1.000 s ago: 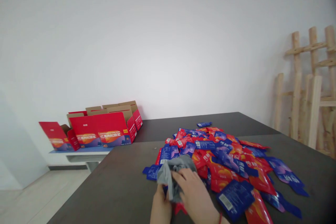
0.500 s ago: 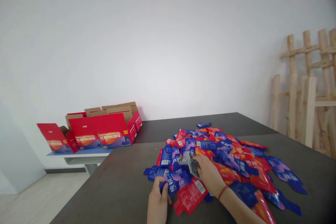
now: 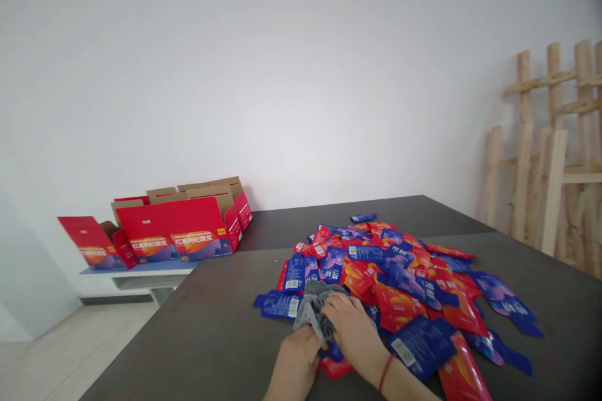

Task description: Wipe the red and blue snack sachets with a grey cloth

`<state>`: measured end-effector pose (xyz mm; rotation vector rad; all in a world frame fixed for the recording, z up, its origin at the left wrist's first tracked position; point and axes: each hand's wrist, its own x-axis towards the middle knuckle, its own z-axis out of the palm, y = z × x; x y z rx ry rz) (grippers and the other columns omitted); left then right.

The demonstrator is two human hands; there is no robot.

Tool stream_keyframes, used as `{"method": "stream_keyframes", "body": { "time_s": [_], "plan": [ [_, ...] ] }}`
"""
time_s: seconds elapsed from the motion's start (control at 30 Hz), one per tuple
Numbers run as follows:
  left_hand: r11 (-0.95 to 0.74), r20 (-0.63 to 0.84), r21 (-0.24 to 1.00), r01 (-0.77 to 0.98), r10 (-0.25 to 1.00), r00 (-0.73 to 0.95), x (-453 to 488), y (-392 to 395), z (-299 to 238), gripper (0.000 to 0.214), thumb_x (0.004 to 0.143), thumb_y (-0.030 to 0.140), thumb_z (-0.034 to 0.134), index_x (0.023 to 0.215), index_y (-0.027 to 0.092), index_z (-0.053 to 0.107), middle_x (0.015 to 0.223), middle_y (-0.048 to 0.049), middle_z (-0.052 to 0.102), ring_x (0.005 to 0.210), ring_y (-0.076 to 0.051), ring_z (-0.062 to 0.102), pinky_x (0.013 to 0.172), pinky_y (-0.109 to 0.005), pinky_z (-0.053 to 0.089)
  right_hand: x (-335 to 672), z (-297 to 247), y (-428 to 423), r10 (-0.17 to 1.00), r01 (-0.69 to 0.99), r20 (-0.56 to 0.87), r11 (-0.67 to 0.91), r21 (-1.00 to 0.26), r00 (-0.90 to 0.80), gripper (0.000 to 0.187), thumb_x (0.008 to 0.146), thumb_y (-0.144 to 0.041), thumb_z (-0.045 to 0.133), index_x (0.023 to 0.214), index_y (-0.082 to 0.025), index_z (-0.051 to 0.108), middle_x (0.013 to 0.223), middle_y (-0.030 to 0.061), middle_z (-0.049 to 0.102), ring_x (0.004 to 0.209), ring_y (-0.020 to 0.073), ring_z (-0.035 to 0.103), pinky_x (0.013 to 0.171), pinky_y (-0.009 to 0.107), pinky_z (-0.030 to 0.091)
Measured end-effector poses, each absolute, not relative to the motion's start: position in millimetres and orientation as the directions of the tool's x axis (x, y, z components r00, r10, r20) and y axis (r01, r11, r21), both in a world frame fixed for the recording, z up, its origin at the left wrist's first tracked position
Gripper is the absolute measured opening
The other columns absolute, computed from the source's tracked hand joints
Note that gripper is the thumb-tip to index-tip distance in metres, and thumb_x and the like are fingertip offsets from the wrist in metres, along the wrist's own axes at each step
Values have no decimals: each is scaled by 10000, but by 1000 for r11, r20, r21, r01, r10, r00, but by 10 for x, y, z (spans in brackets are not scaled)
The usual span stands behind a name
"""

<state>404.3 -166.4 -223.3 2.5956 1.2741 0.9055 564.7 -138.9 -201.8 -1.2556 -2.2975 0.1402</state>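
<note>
Cloth (image 3: pixel 308 312), long axis unclear, bunches in right hand (image 3: pixel 350 324), while left hand (image 3: pixel 300 349) touches it, grip hidden.

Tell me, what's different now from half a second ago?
The right hand, grey cloth in its grip, came nearer the camera and leftward to meet the left hand. The blue pouch there, plainly visible before, is now mostly hidden. The pouch pile and red boxes stayed put.

Tons of room left of the left hand (image 3: pixel 296 357) over flat dark-grey tabletop (image 3: pixel 207 326). Beyond the right hand (image 3: pixel 347 324), piled shiny red and blue pouches (image 3: pixel 399 308) block low passes.
</note>
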Motion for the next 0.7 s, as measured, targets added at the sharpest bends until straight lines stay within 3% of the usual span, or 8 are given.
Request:
{"method": "stream_keyframes", "body": {
  "time_s": [0.2, 0.47, 0.7],
  "plan": [
    [-620, 459, 373, 690, 769, 444, 4040, -1687, -2172, 354, 605, -82, 374, 749, 197, 537, 857, -16, 620, 846, -169, 544, 740, -277, 436, 5893, -2045, -1174, 860, 826, 368, 472, -307, -354, 343, 755, -53, 428, 1012, -217, 586, 1037, 53, 601, 1043, 220, 480, 866, 350, 357],
    [-622, 466, 338, 706, 762, 449, 4042, -1681, -2161, 415, 645, -10, 489, 972, 218, 605, 979, -45, 630, 905, -202, 550, 793, -327, 461, 5991, -1899, -1214, 874, 750, 432, 436, -497, -222, 441, 666, -6, 383, 1025, -187, 563, 1064, 73, 578, 1050, 198, 486, 951, 314, 343],
    [-656, 575, 244, 715, 691, 438, 4065, -1645, -2199, 231, 770, 76, 489, 872, 210, 647, 980, -59, 659, 951, -217, 579, 802, -336, 481, 5886, -2001, -1573, 815, 715, 384, 571, -404, -433, 449, 687, -100, 467, 1086, -289, 546, 1303, -10, 494, 1211, 224, 385, 1012, 388, 265]
  ]
}}
